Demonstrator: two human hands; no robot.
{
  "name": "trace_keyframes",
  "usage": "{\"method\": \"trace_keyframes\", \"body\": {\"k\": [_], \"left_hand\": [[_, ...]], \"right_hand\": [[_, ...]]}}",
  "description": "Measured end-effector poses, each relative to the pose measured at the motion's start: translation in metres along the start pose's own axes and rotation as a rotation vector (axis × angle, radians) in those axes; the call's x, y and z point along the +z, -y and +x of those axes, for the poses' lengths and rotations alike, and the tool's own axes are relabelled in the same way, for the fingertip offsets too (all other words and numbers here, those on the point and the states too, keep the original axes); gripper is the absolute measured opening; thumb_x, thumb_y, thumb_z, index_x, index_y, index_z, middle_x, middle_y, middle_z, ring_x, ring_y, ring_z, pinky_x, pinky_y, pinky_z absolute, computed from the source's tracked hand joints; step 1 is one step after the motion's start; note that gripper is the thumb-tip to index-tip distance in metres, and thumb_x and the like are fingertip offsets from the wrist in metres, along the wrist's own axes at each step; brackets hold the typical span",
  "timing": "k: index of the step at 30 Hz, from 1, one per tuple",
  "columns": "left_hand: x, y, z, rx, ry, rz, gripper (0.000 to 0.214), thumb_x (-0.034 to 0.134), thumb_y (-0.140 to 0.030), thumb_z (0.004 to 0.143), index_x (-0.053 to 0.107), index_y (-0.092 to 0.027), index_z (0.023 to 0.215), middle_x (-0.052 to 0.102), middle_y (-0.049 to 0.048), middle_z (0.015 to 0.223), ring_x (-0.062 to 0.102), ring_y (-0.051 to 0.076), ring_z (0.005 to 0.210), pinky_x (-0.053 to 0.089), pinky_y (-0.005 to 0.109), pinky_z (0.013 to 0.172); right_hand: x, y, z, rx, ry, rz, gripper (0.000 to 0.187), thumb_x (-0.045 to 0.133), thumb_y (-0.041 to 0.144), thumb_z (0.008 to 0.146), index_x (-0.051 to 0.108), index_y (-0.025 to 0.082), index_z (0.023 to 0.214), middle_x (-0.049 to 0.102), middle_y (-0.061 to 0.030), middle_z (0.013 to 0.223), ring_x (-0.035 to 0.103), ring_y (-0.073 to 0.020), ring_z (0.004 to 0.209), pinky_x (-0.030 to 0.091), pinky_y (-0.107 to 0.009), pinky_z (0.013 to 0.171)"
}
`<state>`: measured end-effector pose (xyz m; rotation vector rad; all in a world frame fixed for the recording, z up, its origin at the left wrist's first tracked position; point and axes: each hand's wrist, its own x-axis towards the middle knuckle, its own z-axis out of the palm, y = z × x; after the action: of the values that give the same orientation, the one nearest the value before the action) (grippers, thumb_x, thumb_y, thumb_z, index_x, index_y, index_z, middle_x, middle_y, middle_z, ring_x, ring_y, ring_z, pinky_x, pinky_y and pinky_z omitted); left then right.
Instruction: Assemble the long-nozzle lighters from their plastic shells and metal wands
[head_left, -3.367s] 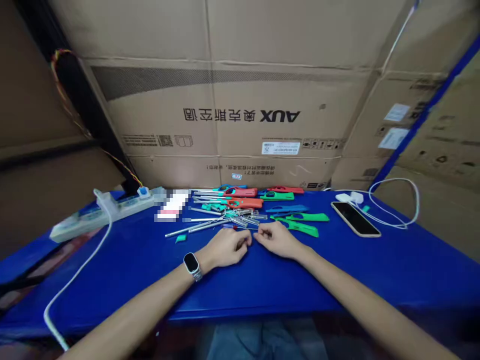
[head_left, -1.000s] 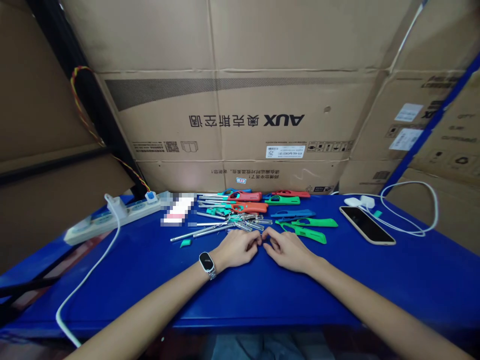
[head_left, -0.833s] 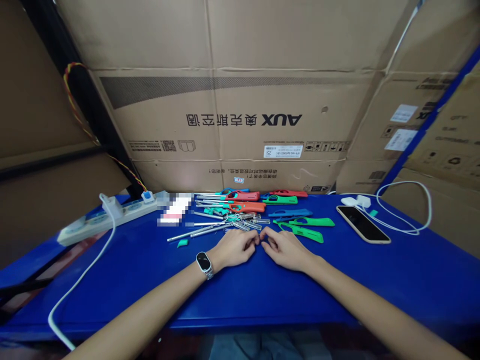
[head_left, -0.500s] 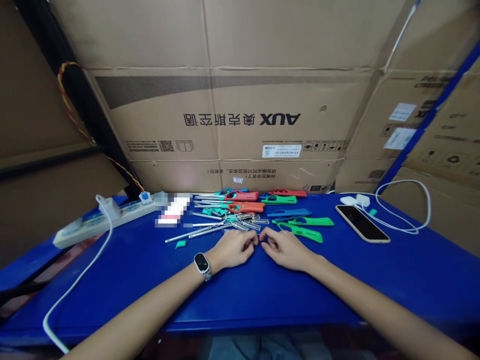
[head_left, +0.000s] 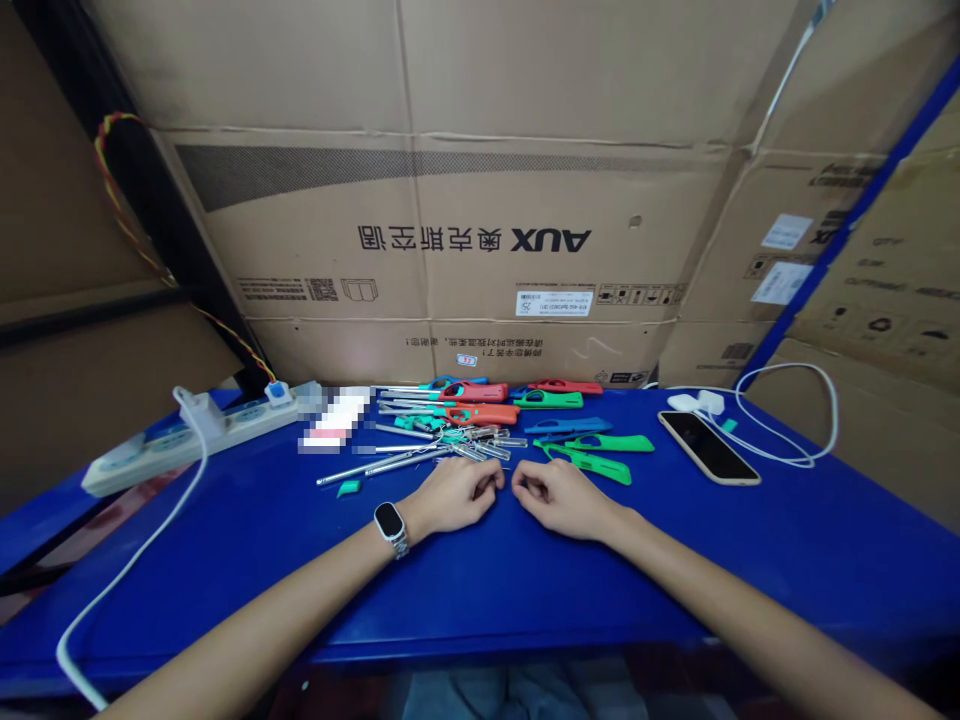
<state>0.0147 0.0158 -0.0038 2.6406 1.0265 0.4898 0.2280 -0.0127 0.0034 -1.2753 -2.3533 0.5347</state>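
My left hand [head_left: 459, 494], with a watch [head_left: 390, 523] on its wrist, rests on the blue table with curled fingers. It lies right in front of metal lighter tubes [head_left: 397, 463] and clear inner tanks [head_left: 487, 442] heaped with thin wires. My right hand [head_left: 561, 497] faces it across a narrow gap, its fingers also curled in. Anything inside either hand is hidden. Just beyond the right hand are green handle shells [head_left: 600, 464] and a blue one [head_left: 574, 428]. Long-nosed lighters with a red handle [head_left: 484, 393] and an orange handle [head_left: 484, 413] lie behind the tanks.
A small green piece [head_left: 349, 488] lies left of my left hand. The phone [head_left: 709, 447] and a white charger cable [head_left: 795, 458] are at the right. A power strip [head_left: 172, 445] stands at the left, its white cord [head_left: 135, 560] running forward. Cardboard [head_left: 480, 200] walls the back.
The fingers of my right hand have curled in more. Both hands stay near the same spot, while the whole view has shifted slightly. The lighters and parts look unmoved.
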Motion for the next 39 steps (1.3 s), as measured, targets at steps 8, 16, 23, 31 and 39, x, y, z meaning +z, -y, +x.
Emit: {"method": "trace_keyframes", "body": {"k": [8, 16, 23, 31, 39], "left_hand": [[-0.004, -0.008, 0.014, 0.143, 0.092, 0.15, 0.021, 0.047, -0.013, 0.084, 0.06, -0.023, 0.096, 0.067, -0.0018, 0.07, 0.061, 0.017, 0.061, 0.033, 0.026, 0.056], [0.014, -0.017, 0.047, 0.165, 0.053, 0.229, 0.017, 0.049, -0.013, 0.086, 0.059, -0.023, 0.096, 0.067, 0.0, 0.075, 0.062, 0.018, 0.066, 0.036, 0.026, 0.058], [0.018, -0.03, 0.073, 0.269, -0.094, 0.328, 0.016, 0.043, -0.02, 0.096, 0.057, -0.02, 0.104, 0.062, 0.007, 0.102, 0.058, 0.022, 0.094, 0.044, 0.029, 0.067], [0.025, -0.034, 0.091, 0.319, -0.086, 0.31, 0.012, 0.057, -0.028, 0.093, 0.062, -0.018, 0.095, 0.056, 0.0078, 0.102, 0.054, 0.023, 0.092, 0.045, 0.036, 0.083], [0.02, -0.037, 0.082, 0.357, -0.088, 0.357, 0.018, 0.051, -0.028, 0.098, 0.061, -0.017, 0.088, 0.058, 0.0071, 0.101, 0.053, 0.021, 0.088, 0.042, 0.035, 0.08]], "right_hand": [[-0.017, -0.011, -0.015, 0.107, -0.059, -0.026, 0.012, 0.053, 0.024, 0.088, 0.063, 0.021, 0.082, 0.053, 0.0057, 0.055, 0.047, -0.0095, 0.051, 0.027, -0.022, 0.053], [-0.037, -0.032, -0.031, 0.353, -0.274, -0.127, 0.008, 0.053, 0.022, 0.084, 0.06, 0.023, 0.082, 0.062, 0.0042, 0.064, 0.056, -0.0125, 0.06, 0.029, -0.024, 0.056], [-0.051, -0.057, -0.043, 0.313, -0.345, -0.338, 0.023, 0.062, 0.02, 0.076, 0.061, 0.022, 0.099, 0.066, -0.0054, 0.103, 0.054, -0.0236, 0.098, 0.037, -0.033, 0.08], [-0.043, -0.062, -0.041, 0.232, -0.299, -0.312, 0.014, 0.065, 0.026, 0.081, 0.065, 0.021, 0.093, 0.066, -0.0056, 0.099, 0.054, -0.0236, 0.096, 0.034, -0.037, 0.082], [-0.042, -0.058, -0.043, 0.162, -0.298, -0.233, 0.006, 0.065, 0.022, 0.084, 0.065, 0.021, 0.09, 0.065, -0.0034, 0.099, 0.054, -0.0215, 0.096, 0.034, -0.037, 0.083]]}}
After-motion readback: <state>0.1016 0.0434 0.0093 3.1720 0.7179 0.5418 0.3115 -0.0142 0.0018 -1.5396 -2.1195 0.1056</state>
